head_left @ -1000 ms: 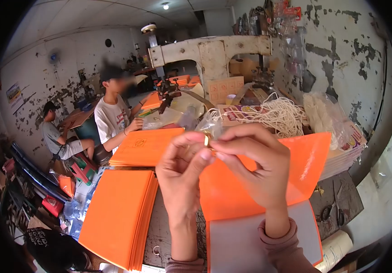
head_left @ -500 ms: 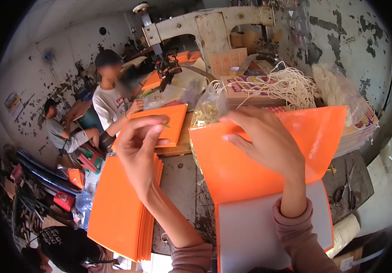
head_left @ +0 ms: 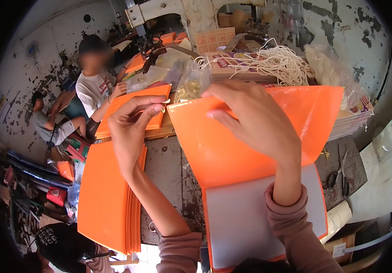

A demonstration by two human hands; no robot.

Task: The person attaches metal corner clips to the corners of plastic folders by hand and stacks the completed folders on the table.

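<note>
My left hand (head_left: 134, 120) pinches a small gold metal piece (head_left: 164, 104) between thumb and fingertips, just left of an open orange folder. My right hand (head_left: 255, 116) is at the raised cover of the orange folder (head_left: 232, 157), fingers over its top edge and thumb on the near face. The folder's grey-white inside (head_left: 246, 218) lies flat on the table below. A stack of orange folders (head_left: 107, 195) is left of my left forearm, and another orange stack (head_left: 132, 107) sits behind my left hand.
A plastic bag of gold pieces (head_left: 190, 88), tangled white cord (head_left: 280, 63) and a plastic bag (head_left: 328, 68) are behind. Scissors (head_left: 340, 175) lie on the dark table (head_left: 168, 182) at right. A person (head_left: 93, 82) works at left; others sit farther left and at lower left.
My hands have come apart; the left moved left with the gold piece, the right moved to the folder cover's top edge. The view has tilted down.
</note>
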